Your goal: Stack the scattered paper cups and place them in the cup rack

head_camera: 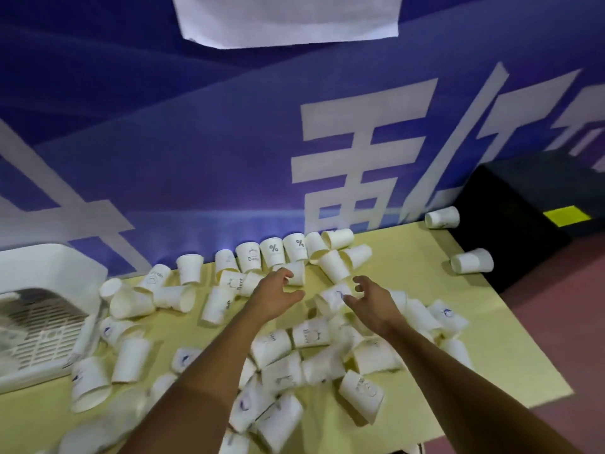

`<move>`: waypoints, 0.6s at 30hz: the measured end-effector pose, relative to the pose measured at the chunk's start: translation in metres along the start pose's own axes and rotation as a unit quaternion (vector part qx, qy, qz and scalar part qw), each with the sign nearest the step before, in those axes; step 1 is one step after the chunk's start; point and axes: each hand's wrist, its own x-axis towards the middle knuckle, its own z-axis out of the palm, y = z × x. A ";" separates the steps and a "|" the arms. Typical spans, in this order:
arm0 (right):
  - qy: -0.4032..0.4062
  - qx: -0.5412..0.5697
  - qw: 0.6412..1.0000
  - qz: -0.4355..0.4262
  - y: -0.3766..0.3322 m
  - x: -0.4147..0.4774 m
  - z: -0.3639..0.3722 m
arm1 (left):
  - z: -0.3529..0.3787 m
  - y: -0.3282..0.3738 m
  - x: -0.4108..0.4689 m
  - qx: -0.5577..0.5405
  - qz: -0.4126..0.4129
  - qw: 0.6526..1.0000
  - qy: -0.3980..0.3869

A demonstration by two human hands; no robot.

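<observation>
White paper cups (273, 252), some w/ print

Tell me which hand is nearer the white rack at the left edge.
Left. The left hand hovers over cups right of the rack; the right hand is farther right.

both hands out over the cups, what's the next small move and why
Probably close the right hand round the tipped cup lying between it and the left hand: both are open and empty, and that cup is closest to it.
</observation>
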 end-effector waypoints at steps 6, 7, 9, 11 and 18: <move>-0.024 -0.017 1.000 -0.008 0.087 0.067 -0.092 | 0.091 0.089 0.049 0.003 -0.022 1.000 0.001; -0.029 -0.021 0.999 -0.005 0.101 0.076 -0.108 | 0.105 0.105 0.055 -0.002 -0.028 1.000 -0.001; -0.034 -0.019 0.999 0.003 0.125 0.093 -0.136 | 0.132 0.135 0.067 -0.015 -0.037 0.999 -0.010; -0.029 -0.009 0.999 0.017 0.144 0.112 -0.160 | 0.155 0.162 0.083 -0.002 -0.039 0.999 -0.027; -0.005 0.010 0.998 0.064 0.210 0.159 -0.208 | 0.214 0.237 0.152 0.040 -0.013 0.996 -0.076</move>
